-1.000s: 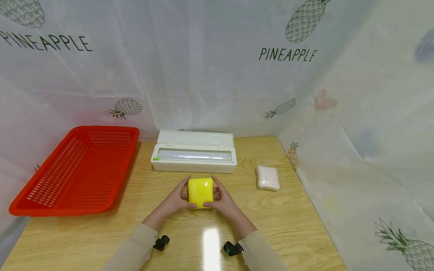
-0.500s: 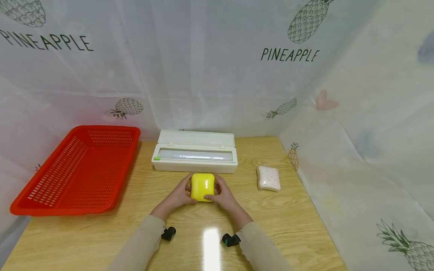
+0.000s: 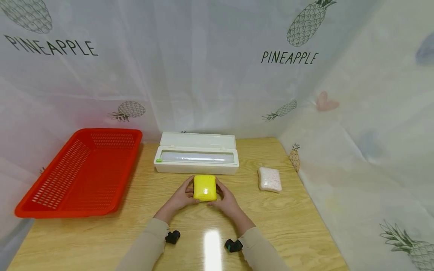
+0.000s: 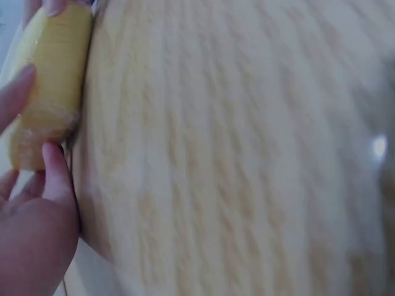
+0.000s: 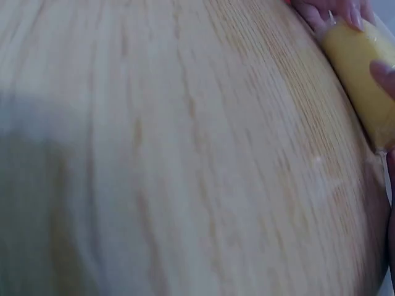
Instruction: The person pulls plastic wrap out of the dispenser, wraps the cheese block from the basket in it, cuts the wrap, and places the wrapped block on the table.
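Note:
A yellow square block (image 3: pixel 205 188) with a glossy clear plastic wrap sits between both hands, over the middle of the wooden table. My left hand (image 3: pixel 179 198) grips its left side, and my right hand (image 3: pixel 227 201) grips its right side. Both thumbs lie at the near edge. In the left wrist view the block (image 4: pixel 58 80) shows its side face, with creased film at one end. The right wrist view catches the block (image 5: pixel 361 71) at the upper right, fingers at both ends. Just beyond it stands a white cling film dispenser (image 3: pixel 196 168), lid up, a roll inside.
To the left is a red plastic basket (image 3: pixel 72 211) with perforated walls. A wrapped pale pink speckled block (image 3: pixel 270 179) lies on the table (image 3: pixel 278 222) at the right. White pineapple-print sheeting (image 3: pixel 217 82) hangs behind and along the right side.
Both hands have moved the yellow block slightly away from the body and to the right, closer to the dispenser. The right thumb has shifted from its front face to the near edge.

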`<state>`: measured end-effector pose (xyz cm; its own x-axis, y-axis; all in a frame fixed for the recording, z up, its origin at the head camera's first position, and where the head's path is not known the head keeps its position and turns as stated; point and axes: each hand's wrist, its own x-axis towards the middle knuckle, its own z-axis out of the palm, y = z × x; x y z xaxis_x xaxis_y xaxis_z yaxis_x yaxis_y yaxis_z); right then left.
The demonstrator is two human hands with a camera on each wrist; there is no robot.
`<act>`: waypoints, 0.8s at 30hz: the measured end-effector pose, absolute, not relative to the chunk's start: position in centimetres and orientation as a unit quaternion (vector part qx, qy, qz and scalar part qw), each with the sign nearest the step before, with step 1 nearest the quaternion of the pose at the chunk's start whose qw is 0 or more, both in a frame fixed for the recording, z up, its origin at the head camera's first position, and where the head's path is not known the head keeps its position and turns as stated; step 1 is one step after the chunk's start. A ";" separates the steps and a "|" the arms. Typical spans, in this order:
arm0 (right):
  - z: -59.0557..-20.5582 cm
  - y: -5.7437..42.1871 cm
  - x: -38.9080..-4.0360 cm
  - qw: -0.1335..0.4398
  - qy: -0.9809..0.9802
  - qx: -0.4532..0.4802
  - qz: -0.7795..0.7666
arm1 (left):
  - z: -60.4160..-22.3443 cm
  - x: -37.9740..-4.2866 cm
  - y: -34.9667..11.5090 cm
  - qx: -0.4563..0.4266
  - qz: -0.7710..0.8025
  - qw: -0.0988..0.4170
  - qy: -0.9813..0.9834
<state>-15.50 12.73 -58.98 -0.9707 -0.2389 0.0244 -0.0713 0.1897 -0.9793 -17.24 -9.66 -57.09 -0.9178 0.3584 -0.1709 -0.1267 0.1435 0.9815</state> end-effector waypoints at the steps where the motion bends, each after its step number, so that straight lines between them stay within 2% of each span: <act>1: -58.9 12.8 -15.4 0.071 0.765 -0.098 -0.633 | -57.1 -17.2 -9.6 0.082 0.648 0.189 0.733; 4: -58.2 12.9 -15.1 0.073 0.754 -0.092 -0.646 | -57.2 -17.1 -9.5 0.087 0.641 0.196 0.737; 11: -55.8 12.8 -14.7 0.056 0.754 -0.107 -0.646 | -57.3 -17.2 -9.3 0.098 0.622 0.171 0.758; 24: -56.1 12.9 -14.6 0.058 0.735 -0.106 -0.667 | -57.8 -17.0 -9.3 0.087 0.630 0.163 0.755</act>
